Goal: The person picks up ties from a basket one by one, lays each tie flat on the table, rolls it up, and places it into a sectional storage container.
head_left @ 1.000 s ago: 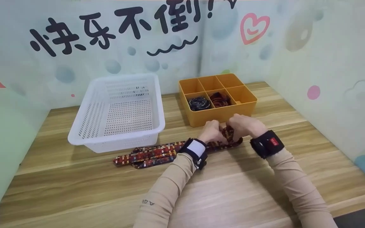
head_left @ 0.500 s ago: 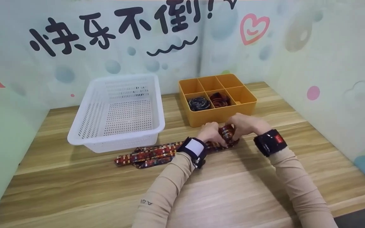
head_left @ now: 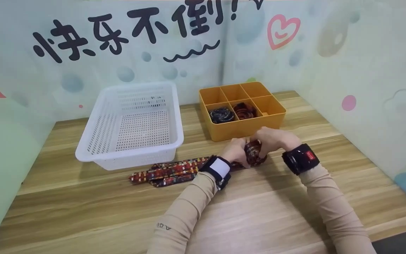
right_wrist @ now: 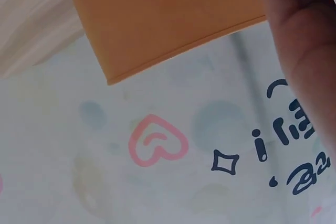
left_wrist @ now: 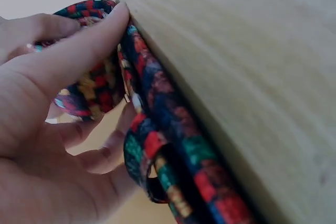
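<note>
A red, yellow and dark patterned necktie (head_left: pixel 176 170) lies lengthwise on the table, its right end coiled into a roll (head_left: pixel 254 152). My left hand (head_left: pixel 236 151) holds the left side of that roll. In the left wrist view, the thumb (left_wrist: pixel 86 48) presses at the foot of the roll, where the tie's layers run off along the tabletop. From the right, my right hand (head_left: pixel 273 138) grips the roll with bent fingers. Only part of this hand (right_wrist: pixel 307 51) enters the right wrist view, at the right edge, and the tie is mostly hidden there.
An orange divided box (head_left: pixel 245 127) stands right behind the hands, with a dark rolled tie (head_left: pixel 221 115) and a reddish rolled tie (head_left: pixel 244 111) in its front compartments. Left of it sits a white perforated basket (head_left: pixel 132 151). Printed walls (head_left: pixel 189 74) border the table.
The tie's right end has turned over between the hands and now forms a rounder roll. Its left tip has slid slightly right. My right wrist has shifted a little to the right.
</note>
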### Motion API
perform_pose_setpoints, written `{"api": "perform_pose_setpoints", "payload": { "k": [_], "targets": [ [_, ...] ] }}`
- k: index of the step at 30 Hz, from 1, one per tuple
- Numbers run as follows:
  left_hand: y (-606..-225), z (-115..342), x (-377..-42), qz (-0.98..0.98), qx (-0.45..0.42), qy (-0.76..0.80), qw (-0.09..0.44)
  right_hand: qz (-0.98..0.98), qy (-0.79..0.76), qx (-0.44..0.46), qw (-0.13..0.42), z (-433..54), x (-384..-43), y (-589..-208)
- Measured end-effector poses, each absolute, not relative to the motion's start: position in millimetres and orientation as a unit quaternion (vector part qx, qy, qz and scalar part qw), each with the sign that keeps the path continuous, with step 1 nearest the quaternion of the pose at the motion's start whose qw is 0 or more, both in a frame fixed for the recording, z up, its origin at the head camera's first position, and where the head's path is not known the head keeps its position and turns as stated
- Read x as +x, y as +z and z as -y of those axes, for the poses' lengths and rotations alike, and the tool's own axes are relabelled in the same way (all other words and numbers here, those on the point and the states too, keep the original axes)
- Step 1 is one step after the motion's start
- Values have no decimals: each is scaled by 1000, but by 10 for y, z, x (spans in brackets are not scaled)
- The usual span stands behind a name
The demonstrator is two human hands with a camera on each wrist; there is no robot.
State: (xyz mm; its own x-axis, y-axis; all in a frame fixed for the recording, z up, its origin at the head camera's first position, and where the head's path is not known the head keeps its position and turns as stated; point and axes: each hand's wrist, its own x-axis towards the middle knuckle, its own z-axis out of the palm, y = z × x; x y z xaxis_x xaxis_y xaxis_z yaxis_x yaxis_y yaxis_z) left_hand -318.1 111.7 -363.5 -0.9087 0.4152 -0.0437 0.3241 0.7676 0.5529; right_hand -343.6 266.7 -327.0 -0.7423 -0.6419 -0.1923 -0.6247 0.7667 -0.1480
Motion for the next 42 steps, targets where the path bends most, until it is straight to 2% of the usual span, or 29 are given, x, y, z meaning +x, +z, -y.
{"api": "perform_pose_setpoints", "payload": {
  "k": [5, 12, 14, 21, 33, 37, 42],
  "targets": [
    [-3606, -1106, -3186, -935, 215, 267, 87, -945, -12, -309, 107, -2539, -3311, -3219],
    [-3529, -1020, -3238, -912, 229, 312, 138, -963, 36, -265, 36, -2303, -3152, -3276],
    [-3522, -1008, -3258, -912, 225, 314, 136, -961, 29, -271, 43, -2320, -3172, -3286],
    [-3540, -985, -3291, -919, 189, 322, 126, -940, -22, -313, 135, -2489, -3307, -3255],
    [-3671, -901, -3255, -870, 156, 442, 155, -942, -62, -303, 132, -2520, -3362, -3294],
    [-3724, -889, -3237, -885, 176, 417, 110, -936, -57, -330, 107, -2500, -3389, -3341],
    [-3651, -917, -3172, -934, 234, 270, 25, -941, -21, -333, 50, -2415, -3339, -3368]
  ]
}}
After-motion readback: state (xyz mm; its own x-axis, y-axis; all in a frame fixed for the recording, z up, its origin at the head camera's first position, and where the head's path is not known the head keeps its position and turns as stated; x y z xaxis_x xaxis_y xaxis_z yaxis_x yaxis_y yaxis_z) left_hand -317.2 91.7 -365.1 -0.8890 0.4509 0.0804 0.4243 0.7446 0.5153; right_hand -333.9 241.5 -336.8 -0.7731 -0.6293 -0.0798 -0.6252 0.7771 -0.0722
